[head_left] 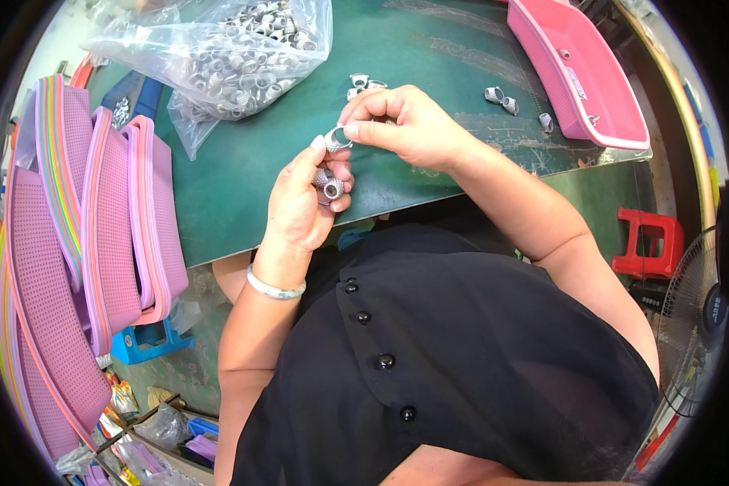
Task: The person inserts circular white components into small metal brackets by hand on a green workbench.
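Note:
My left hand (296, 194) is closed, with a silver ring (337, 139) held up at its thumb and fingertip. More silver rings (330, 186) with ribbed surfaces are tucked in its curled fingers. From the right, my right hand (401, 125) pinches the edge of the upper ring between thumb and forefinger. Behind that hand, a few similar rings (360, 81) lie on the green tabletop (397, 49), partly covered by the fingers. A clear plastic bag (243, 65) full of such silver pieces lies at the far left of the table.
Several loose rings (500, 99) lie right of my hands, beside a pink basket (571, 81) holding a few pieces. Stacked pink-purple baskets (109, 219) stand on the left, near a blue stool (150, 340). A red stool (648, 243) and a fan (692, 316) are on the right.

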Available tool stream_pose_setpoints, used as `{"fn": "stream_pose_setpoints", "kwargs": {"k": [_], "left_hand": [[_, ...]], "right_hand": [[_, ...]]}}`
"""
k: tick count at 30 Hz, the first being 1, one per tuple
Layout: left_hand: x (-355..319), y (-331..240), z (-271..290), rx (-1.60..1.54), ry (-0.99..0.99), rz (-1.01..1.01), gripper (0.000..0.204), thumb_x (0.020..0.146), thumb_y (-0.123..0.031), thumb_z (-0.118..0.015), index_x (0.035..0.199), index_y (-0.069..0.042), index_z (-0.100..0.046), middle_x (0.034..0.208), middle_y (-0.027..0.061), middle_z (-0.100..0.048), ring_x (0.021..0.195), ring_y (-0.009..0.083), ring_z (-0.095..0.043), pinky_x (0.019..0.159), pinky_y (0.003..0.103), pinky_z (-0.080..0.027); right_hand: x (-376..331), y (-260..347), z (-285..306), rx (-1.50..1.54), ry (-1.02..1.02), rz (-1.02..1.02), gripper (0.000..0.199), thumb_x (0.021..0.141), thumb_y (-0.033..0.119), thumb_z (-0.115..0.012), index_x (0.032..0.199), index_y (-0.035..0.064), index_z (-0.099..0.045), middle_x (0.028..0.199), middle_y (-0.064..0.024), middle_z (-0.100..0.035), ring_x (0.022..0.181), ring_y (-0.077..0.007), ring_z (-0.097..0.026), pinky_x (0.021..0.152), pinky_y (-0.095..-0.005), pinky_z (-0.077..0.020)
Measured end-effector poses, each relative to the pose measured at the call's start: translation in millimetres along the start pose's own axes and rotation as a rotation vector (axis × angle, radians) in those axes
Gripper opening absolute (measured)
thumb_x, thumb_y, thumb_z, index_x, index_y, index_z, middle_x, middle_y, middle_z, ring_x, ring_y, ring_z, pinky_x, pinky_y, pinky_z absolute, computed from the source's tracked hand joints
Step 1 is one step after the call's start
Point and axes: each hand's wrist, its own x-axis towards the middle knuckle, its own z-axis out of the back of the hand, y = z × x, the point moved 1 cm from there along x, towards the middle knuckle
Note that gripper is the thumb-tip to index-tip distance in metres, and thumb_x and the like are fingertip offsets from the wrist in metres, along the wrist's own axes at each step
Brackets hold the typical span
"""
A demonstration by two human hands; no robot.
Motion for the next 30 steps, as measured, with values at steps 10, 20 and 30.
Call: {"fn": "stream_pose_setpoints", "kwargs": {"k": [10,20,30], "left_hand": [[0,-4,2,0.040,-0.050,0.016,0.032,0.092,-0.030,-0.047,0.085,-0.001,-0.059,0.065,0.0028,-0.053,0.058,0.0135,-0.049,0.045,0.023,-0.034],[-1,-3,1,0.116,-0.040,-0.099,0.020,0.090,-0.021,-0.054,0.091,-0.002,-0.060,0.068,0.0016,-0.055,0.059,0.0095,-0.049,0.046,0.021,-0.035],[-3,2,3,0.178,0.010,-0.257,0.020,0.086,-0.010,-0.059,0.105,-0.004,-0.056,0.076,0.0012,-0.056,0.066,0.0079,-0.051,0.050,0.019,-0.039]], "right_hand": [[-1,0,3,-0.032,0.007,0.003,0.016,0.088,0.013,-0.056,0.087,-0.0017,-0.063,0.089,-0.0037,-0.061,0.085,-0.0108,-0.054,0.077,-0.0263,-0.0429],[-3,7,3,-0.138,0.038,0.073,0.015,0.083,0.013,-0.062,0.089,-0.0011,-0.063,0.090,-0.0047,-0.062,0.084,-0.0119,-0.054,0.074,-0.0261,-0.0429],[-9,11,-1,-0.219,-0.056,0.133,0.026,0.076,0.015,-0.071,0.097,0.0020,-0.063,0.098,-0.0042,-0.059,0.085,-0.0113,-0.054,0.070,-0.0242,-0.0433]]}}
